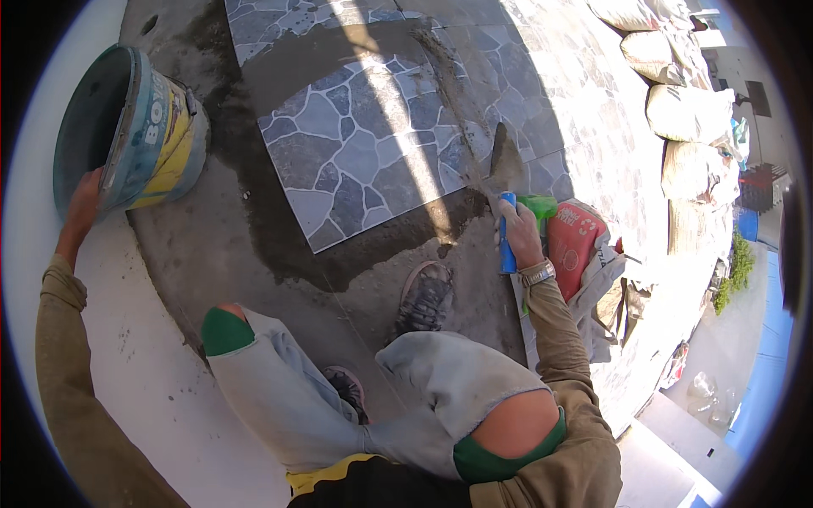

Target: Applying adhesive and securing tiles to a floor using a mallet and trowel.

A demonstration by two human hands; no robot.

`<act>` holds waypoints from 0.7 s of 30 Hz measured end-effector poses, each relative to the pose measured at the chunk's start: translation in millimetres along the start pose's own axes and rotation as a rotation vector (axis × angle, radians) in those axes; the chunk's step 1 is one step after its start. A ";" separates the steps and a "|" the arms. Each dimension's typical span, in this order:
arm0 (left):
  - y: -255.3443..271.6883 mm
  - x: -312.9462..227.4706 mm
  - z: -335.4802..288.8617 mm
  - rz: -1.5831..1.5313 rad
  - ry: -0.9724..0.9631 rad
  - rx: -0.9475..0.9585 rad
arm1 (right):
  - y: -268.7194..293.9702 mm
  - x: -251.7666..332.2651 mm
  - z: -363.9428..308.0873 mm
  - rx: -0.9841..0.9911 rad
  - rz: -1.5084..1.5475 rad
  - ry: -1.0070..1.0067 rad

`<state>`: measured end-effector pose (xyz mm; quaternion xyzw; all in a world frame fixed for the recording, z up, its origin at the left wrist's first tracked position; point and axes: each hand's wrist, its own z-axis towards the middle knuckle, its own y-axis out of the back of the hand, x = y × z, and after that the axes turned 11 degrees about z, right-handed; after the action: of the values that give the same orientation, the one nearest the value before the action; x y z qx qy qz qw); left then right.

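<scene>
The right hand is closing around the blue handle of a trowel, whose long axis is running away from the person, its tip pointing forward near the stone-patterned tiles. The left hand is curling around the rim of a bucket, its mouth facing the view's left. A red bag is sitting just right of the right hand.

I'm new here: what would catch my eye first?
Probably the big teal bucket at upper left, its rim held by the left hand. Then the stone-patterned tiles at upper middle, crossed by a bright sunlight strip. Right of centre, the right hand grips a blue-handled trowel.
</scene>
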<state>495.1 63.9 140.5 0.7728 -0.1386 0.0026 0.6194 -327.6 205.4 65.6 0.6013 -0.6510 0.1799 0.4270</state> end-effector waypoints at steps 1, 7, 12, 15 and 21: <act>-2.5 6.7 -2.3 -0.001 -0.006 0.004 | 2.6 -16.9 -13.1 -0.010 0.042 -0.021; 3.1 -9.8 1.7 -0.152 0.165 0.052 | -29.8 -31.3 -15.3 0.033 0.117 -0.039; 6.7 -12.0 -0.3 -0.015 -0.007 0.028 | -60.3 31.3 54.0 0.099 0.069 0.039; -2.7 -6.3 -5.5 0.068 -0.005 0.031 | -38.3 35.7 68.1 0.155 -0.101 0.140; -4.6 -0.1 4.0 -0.069 0.098 0.015 | 11.6 -14.7 25.2 -0.142 -0.350 0.091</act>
<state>495.3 60.9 135.2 0.7808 -0.0812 0.0202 0.6192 -348.4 198.3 43.0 0.6649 -0.5276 0.0837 0.5220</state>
